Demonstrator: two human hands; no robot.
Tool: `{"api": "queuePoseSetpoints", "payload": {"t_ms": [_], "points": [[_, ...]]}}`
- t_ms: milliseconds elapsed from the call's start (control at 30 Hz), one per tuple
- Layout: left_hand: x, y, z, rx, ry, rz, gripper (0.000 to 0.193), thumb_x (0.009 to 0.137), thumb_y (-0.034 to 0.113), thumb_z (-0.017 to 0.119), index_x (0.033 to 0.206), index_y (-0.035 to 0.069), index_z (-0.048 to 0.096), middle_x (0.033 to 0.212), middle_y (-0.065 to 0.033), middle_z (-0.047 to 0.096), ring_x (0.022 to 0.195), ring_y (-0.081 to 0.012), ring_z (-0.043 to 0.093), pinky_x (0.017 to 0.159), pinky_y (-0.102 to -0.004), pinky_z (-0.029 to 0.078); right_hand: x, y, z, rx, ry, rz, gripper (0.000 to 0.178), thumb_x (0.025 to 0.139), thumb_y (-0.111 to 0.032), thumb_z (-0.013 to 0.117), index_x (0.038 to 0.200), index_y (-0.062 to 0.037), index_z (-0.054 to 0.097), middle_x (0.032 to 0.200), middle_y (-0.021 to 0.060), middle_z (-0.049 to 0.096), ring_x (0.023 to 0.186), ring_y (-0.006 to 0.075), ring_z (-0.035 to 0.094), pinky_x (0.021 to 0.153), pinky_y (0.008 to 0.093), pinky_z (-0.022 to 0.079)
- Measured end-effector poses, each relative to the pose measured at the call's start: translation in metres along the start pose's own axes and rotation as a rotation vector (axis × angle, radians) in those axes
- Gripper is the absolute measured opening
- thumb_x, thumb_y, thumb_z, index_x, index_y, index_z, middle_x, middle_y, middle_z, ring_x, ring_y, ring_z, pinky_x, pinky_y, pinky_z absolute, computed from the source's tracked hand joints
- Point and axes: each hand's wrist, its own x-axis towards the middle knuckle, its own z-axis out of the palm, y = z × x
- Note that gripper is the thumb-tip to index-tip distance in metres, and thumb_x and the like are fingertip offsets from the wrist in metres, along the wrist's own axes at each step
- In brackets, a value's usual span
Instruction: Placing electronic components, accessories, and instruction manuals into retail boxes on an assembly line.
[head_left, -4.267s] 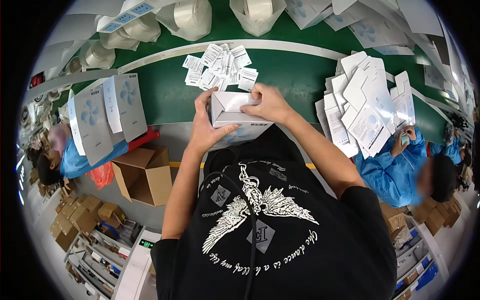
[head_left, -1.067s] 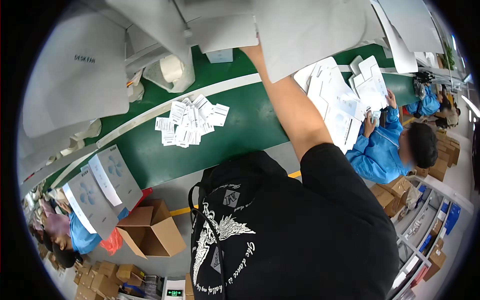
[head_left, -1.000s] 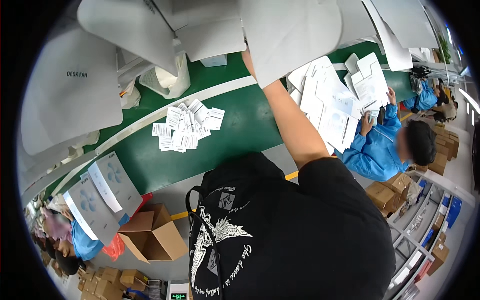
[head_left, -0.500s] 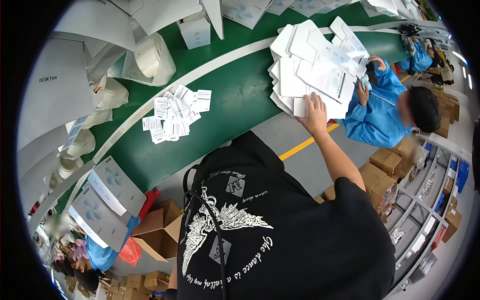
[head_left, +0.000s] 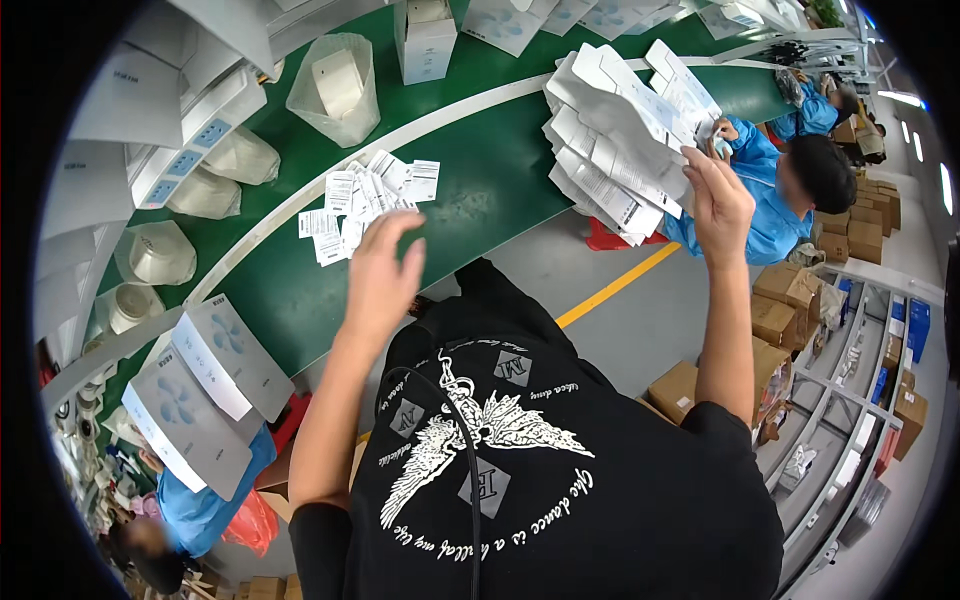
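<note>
Touching flat cartons (head_left: 620, 130) with right hand (head_left: 718, 200) fingertips, left hand (head_left: 380, 275) apart

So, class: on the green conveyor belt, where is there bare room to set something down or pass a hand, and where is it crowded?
Bare green belt lies between the scattered paper slips and the stack of flat white cartons. Another free patch sits below the slips, toward the printed carton sheets. It is crowded under the left hand at the slips, at the right hand by the stack, and along the far edge with bagged parts.

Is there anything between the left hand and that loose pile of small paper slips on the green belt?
Nothing visible. The left hand hangs open right beside the paper slips on the green belt, no object between them. The right hand is at the stack of flat white cartons.
</note>
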Motion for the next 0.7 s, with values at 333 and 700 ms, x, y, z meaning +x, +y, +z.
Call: {"api": "queuePoseSetpoints", "payload": {"t_ms": [333, 700], "points": [[0.026, 0.088, -0.019, 0.1, -0.247, 0.211, 0.016, 0.087, 0.012, 0.076, 0.096, 0.0, 0.069, 0.076, -0.0167, 0.071, 0.076, -0.0393, 0.072, 0.069, -0.0495, 0.056, 0.013, -0.152, 0.027, 0.306, 0.013, -0.456, 0.019, 0.092, 0.003, 0.074, 0.11, -0.0017, 0.078, 0.099, 0.0121, 0.078, 0.088, 0.0269, 0.076, 0.087, 0.0337, 0.06], [-0.097, 0.01, -0.079, -0.168, 0.178, -0.201, 0.016, 0.087, 0.012, 0.084, 0.092, -0.001, 0.075, 0.083, -0.0123, 0.074, 0.073, -0.0225, 0.07, 0.07, -0.0345, 0.055, -0.021, -0.086, 0.2, 0.985, -0.4, 0.102, 0.106, 0.084, -0.035, 0.089, 0.167, -0.0036, 0.031, 0.158, 0.0205, 0.054, 0.152, 0.0326, 0.043, 0.129, 0.0436, 0.024]]}}
